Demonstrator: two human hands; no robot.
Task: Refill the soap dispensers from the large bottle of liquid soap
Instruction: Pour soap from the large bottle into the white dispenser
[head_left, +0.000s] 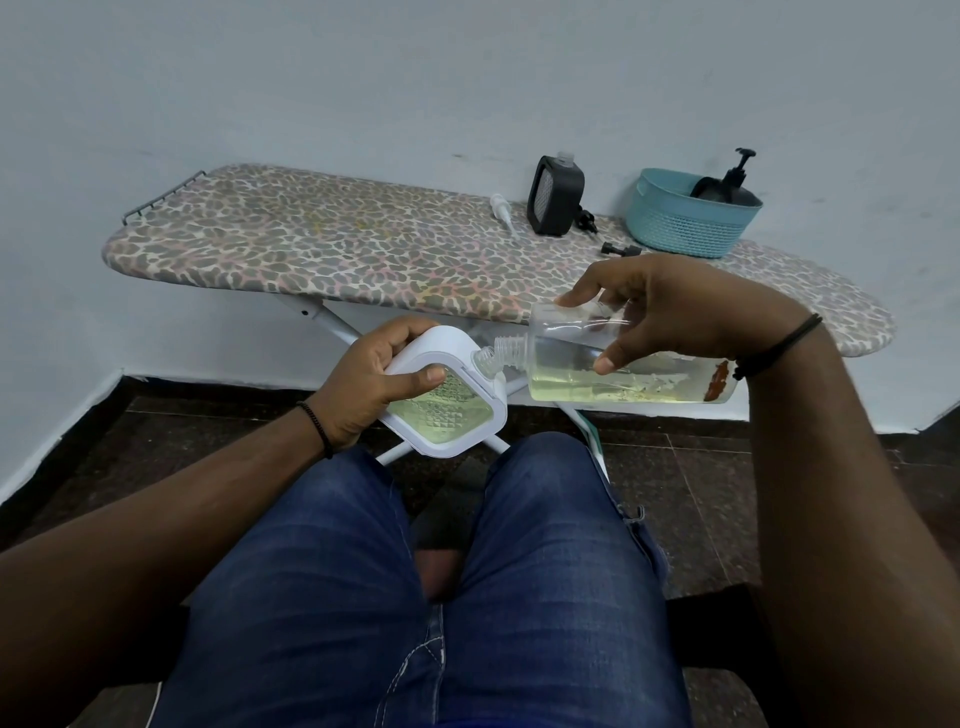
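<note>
Bottle (623, 364) mouth meets white dispenser (447, 395) spout.

Tipped bottle (623, 364) mouth-to-mouth with white dispenser (447, 395)

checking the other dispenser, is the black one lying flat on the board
No, the black dispenser stands upright on the board, beside the basket.

- We face a pale blue-grey wall (467, 78).
- Before us stands an ironing board (322, 244) with a leopard-print cover on white legs (337, 325).
- Below us lies a dark tiled floor (675, 467).
</note>
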